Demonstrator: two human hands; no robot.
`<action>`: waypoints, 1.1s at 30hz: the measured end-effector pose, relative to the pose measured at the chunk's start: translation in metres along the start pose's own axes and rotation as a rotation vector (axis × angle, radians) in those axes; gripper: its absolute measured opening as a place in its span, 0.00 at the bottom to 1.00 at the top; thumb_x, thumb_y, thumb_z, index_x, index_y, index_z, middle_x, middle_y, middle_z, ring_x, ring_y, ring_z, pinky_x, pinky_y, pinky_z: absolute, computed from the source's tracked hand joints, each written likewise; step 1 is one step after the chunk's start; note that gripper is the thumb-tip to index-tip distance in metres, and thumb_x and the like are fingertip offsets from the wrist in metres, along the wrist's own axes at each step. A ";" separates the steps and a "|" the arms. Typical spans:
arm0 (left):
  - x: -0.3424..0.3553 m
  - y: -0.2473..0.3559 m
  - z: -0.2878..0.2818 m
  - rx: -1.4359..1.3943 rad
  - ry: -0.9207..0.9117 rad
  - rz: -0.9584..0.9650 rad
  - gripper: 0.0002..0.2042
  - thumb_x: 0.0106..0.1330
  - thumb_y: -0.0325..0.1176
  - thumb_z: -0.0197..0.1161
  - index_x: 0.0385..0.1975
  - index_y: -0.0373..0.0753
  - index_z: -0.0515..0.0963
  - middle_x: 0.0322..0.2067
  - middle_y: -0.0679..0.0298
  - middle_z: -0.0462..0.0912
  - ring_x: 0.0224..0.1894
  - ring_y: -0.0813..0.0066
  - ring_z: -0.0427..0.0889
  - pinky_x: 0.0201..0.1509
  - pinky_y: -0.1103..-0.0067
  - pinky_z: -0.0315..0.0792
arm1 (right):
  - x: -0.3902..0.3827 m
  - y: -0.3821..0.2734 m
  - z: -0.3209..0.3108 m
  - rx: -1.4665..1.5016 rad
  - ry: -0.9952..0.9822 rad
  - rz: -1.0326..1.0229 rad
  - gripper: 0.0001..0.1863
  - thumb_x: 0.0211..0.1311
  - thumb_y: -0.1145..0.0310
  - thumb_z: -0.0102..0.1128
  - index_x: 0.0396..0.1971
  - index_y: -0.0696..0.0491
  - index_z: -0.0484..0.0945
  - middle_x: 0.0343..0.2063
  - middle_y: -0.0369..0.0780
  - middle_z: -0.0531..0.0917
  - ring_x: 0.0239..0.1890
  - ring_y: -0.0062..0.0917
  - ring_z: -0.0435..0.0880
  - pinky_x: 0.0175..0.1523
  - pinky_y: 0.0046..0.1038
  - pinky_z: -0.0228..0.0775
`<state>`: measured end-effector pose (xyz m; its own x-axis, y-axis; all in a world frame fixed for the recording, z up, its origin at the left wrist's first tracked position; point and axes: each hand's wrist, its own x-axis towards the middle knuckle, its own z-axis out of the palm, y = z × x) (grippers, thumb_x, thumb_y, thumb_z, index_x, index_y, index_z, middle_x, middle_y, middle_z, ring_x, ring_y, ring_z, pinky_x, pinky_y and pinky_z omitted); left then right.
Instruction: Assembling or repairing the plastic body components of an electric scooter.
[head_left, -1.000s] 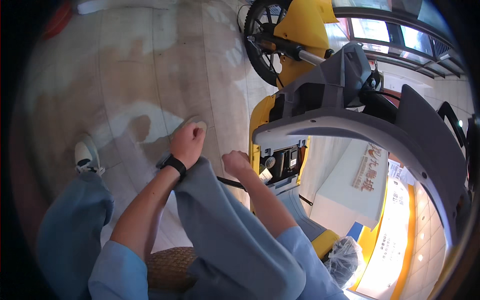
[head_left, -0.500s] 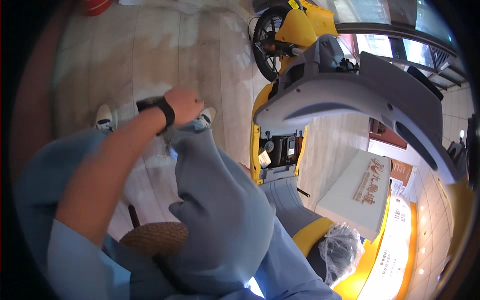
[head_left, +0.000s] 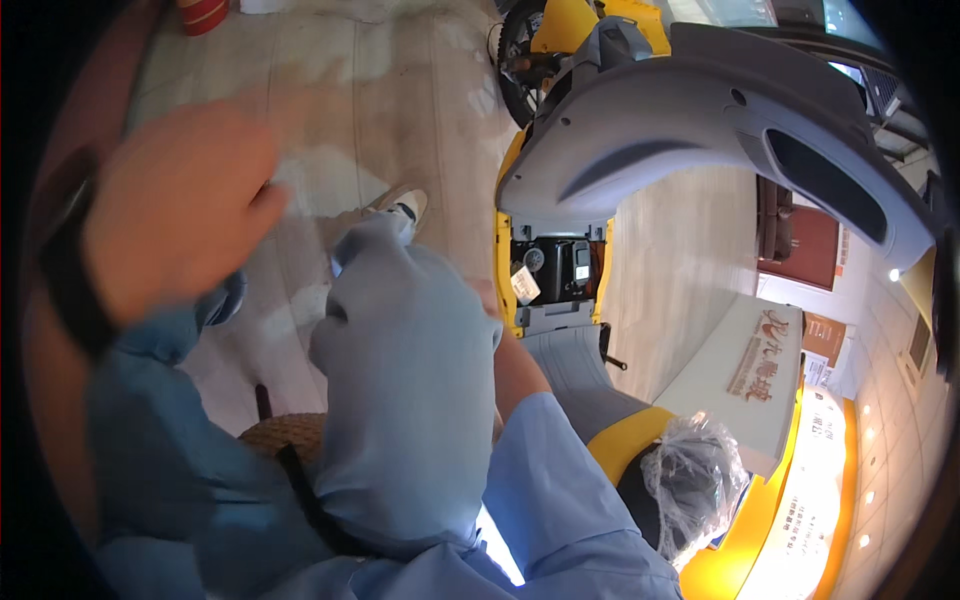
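My left hand (head_left: pixel 185 200), with a black watch (head_left: pixel 75 260) at the wrist, is lifted over the floor at the left and smeared by motion. Its fingers look curled in, and whatever they may hold is hidden. My right forearm (head_left: pixel 520 375) reaches down beside my bent knee (head_left: pixel 405 320). Only a sliver of my right hand (head_left: pixel 485 295) shows past the knee, fingers hidden. It is near the yellow edge of a grey and yellow scooter (head_left: pixel 650 160). An uncovered compartment (head_left: pixel 555 270) in the scooter holds black parts and a white label (head_left: pixel 524 284).
Clear plastic wraps the scooter's rear part (head_left: pixel 695 485). A woven stool seat (head_left: pixel 285 435) lies under me. Farther off stand a yellow vehicle with a black wheel (head_left: pixel 525 65), a white counter (head_left: pixel 720 375), a red bucket (head_left: pixel 203 14) and a dark red sofa (head_left: pixel 800 240).
My left hand has swung up and to the left, away from near my shoe. More of my right forearm shows beside the knee. The view has shifted slightly.
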<state>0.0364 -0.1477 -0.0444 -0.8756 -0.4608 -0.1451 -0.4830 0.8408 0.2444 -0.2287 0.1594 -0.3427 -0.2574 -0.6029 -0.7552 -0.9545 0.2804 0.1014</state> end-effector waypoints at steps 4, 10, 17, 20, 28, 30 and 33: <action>-0.019 0.024 -0.027 0.275 -0.236 -0.135 0.11 0.56 0.35 0.59 0.16 0.36 0.75 0.21 0.53 0.74 0.32 0.53 0.76 0.36 0.61 0.70 | 0.003 0.022 0.019 0.131 -0.038 0.359 0.12 0.58 0.69 0.51 0.36 0.50 0.84 0.38 0.43 0.84 0.44 0.37 0.83 0.49 0.34 0.76; -0.032 0.007 -0.004 -0.207 0.480 0.070 0.13 0.58 0.37 0.58 0.15 0.37 0.75 0.18 0.52 0.75 0.24 0.50 0.74 0.30 0.62 0.68 | -0.023 -0.052 0.005 0.171 -0.034 0.054 0.10 0.55 0.67 0.57 0.34 0.55 0.81 0.32 0.43 0.84 0.38 0.30 0.84 0.41 0.30 0.75; 0.033 0.040 -0.001 -1.841 -0.545 -0.114 0.13 0.67 0.41 0.53 0.27 0.38 0.76 0.19 0.68 0.76 0.21 0.74 0.74 0.26 0.76 0.68 | -0.089 -0.056 -0.065 0.864 0.490 0.228 0.10 0.53 0.66 0.59 0.31 0.56 0.78 0.27 0.41 0.82 0.32 0.25 0.81 0.37 0.27 0.72; 0.022 0.073 0.012 -2.273 -0.702 -0.249 0.18 0.68 0.43 0.52 0.36 0.31 0.74 0.33 0.57 0.79 0.38 0.67 0.80 0.44 0.73 0.77 | -0.135 -0.053 -0.092 1.189 0.743 0.279 0.10 0.52 0.65 0.60 0.30 0.57 0.77 0.25 0.40 0.82 0.29 0.23 0.80 0.35 0.26 0.70; -0.007 0.159 -0.004 -2.501 -0.896 -0.109 0.33 0.70 0.55 0.38 0.54 0.25 0.65 0.58 0.44 0.67 0.58 0.54 0.70 0.63 0.65 0.64 | -0.308 -0.083 -0.201 1.499 1.280 0.130 0.04 0.57 0.73 0.58 0.31 0.56 0.75 0.17 0.32 0.72 0.24 0.10 0.69 0.28 0.18 0.61; -0.008 0.173 -0.004 -2.415 -0.909 -0.122 0.36 0.69 0.58 0.37 0.56 0.25 0.63 0.60 0.44 0.65 0.59 0.55 0.69 0.65 0.64 0.61 | -0.326 -0.095 -0.220 1.359 1.274 0.015 0.07 0.56 0.73 0.61 0.34 0.57 0.75 0.21 0.35 0.76 0.24 0.15 0.73 0.30 0.21 0.65; 0.003 0.189 0.001 -2.312 -1.042 0.003 0.39 0.66 0.62 0.36 0.58 0.26 0.62 0.61 0.45 0.63 0.60 0.58 0.67 0.66 0.65 0.57 | -0.316 -0.093 -0.217 1.136 1.354 0.067 0.09 0.54 0.73 0.62 0.34 0.57 0.75 0.23 0.37 0.77 0.26 0.21 0.76 0.33 0.23 0.69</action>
<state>-0.0579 0.0101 -0.0001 -0.9341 0.3211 -0.1558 -0.3532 -0.8946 0.2736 -0.0914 0.1612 0.0269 -0.7821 -0.5428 0.3061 -0.5234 0.3055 -0.7954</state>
